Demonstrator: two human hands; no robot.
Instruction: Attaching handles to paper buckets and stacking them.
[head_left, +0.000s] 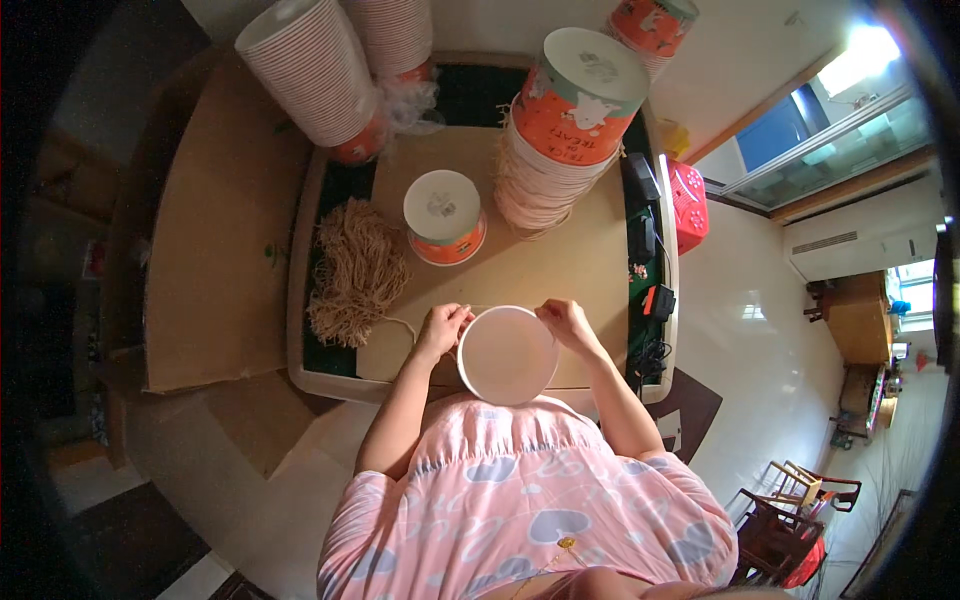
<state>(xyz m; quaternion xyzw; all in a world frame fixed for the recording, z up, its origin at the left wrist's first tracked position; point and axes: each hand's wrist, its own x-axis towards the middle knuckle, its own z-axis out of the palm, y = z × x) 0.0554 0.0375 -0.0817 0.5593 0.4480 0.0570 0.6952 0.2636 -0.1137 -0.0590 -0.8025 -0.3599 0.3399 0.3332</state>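
A white paper bucket (508, 356) stands against my front at the table's near edge, its round mouth facing me. On its left side my left hand (446, 328) is closed in a pinch on a thin beige cord. The cord's loose end (403, 323) trails toward a tangled heap of beige cords (357, 270). My right hand (566, 324) is closed at the bucket's upper right rim; what its fingertips hold is hidden. Beyond my hands, an orange paper bucket (447, 249) sits upside down, its white base up.
At the back right rises a stack of orange buckets (575, 125) with cords hanging around it. Tall nested bucket stacks (305, 75) stand at the back left. A cardboard box (215, 240) is left of the table. Black adapters (645, 240) and cables line the right edge, near a red basket (688, 205).
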